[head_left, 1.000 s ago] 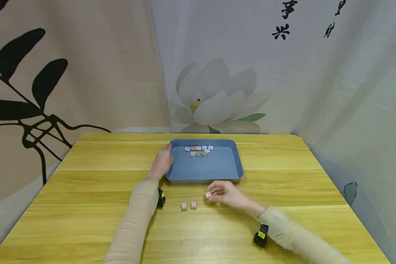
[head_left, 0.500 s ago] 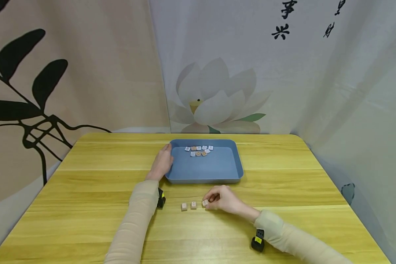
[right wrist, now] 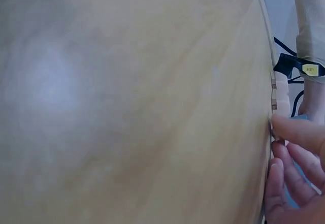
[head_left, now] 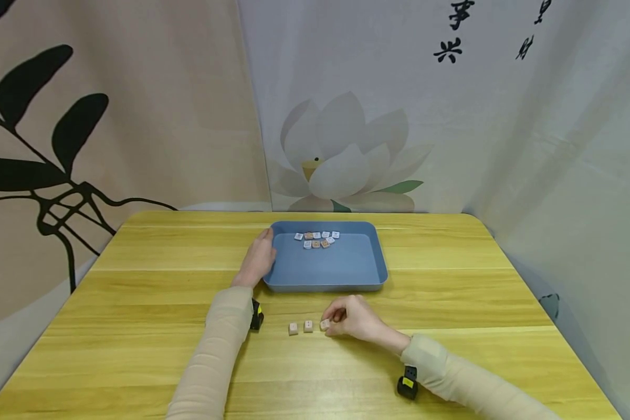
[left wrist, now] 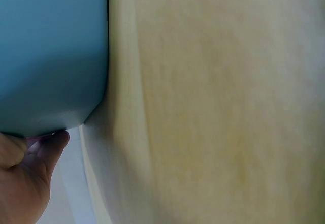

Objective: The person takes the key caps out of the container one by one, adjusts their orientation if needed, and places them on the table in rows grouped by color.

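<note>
In the head view my right hand [head_left: 358,319] pinches a small pale block [head_left: 325,325] with a mark on top, between thumb and fingertips at the table surface. Two similar blocks, a middle one [head_left: 308,326] and a left one [head_left: 293,329], stand in a row to its left, with gaps between. My left hand [head_left: 257,256] holds the left side of a blue-grey tray [head_left: 325,287]. Seen from the left wrist, its fingers [left wrist: 53,150] touch the tray's edge. The right wrist view shows the right fingers [right wrist: 297,132] largely covering the pinched block.
Several small white and orange-brown marked blocks [head_left: 316,244] lie in two loose rows toward the back of the tray. The tray stands on a wooden table [head_left: 152,303]. A printed curtain [head_left: 189,116] hangs behind the table's far edge.
My right hand has brought the block toward me and slightly left, down beside the two others in line. The left hand and the tray have stayed in place.
</note>
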`<state>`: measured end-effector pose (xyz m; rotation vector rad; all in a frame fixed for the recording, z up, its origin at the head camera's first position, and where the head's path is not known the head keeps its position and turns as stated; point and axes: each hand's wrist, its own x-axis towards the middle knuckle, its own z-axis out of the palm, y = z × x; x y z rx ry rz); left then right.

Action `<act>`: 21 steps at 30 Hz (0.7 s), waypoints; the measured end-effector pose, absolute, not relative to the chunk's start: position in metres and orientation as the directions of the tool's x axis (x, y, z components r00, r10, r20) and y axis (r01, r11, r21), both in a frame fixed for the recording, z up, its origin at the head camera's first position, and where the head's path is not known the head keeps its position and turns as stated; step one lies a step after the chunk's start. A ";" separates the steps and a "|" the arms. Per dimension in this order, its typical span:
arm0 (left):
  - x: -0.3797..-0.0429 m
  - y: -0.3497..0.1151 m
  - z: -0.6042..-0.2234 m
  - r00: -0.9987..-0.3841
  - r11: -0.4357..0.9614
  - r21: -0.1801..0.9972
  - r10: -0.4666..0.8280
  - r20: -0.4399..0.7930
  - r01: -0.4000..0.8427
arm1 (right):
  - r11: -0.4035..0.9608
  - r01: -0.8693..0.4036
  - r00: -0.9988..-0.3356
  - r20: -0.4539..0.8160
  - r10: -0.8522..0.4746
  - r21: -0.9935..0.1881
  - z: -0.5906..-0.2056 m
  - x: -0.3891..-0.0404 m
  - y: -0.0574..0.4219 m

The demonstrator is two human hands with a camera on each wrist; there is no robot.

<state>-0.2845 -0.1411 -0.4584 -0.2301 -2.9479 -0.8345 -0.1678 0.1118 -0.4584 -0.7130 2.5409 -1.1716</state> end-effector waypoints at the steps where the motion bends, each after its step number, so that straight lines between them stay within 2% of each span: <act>1: -0.285 -0.141 -0.458 -0.987 0.841 0.517 0.124 0.104 0.160 | 0.555 -0.321 -0.850 -0.025 -0.526 -0.767 -0.458 -0.168 0.111; 9: -0.284 -0.141 -0.457 -0.987 0.842 0.516 0.123 0.103 0.159 | 0.566 -0.334 -0.865 0.007 -0.501 -0.753 -0.458 -0.167 0.111; 21: -0.284 -0.140 -0.457 -0.988 0.839 0.521 0.122 0.093 0.153 | 0.590 -0.334 -0.858 -0.023 -0.514 -0.735 -0.459 -0.168 0.112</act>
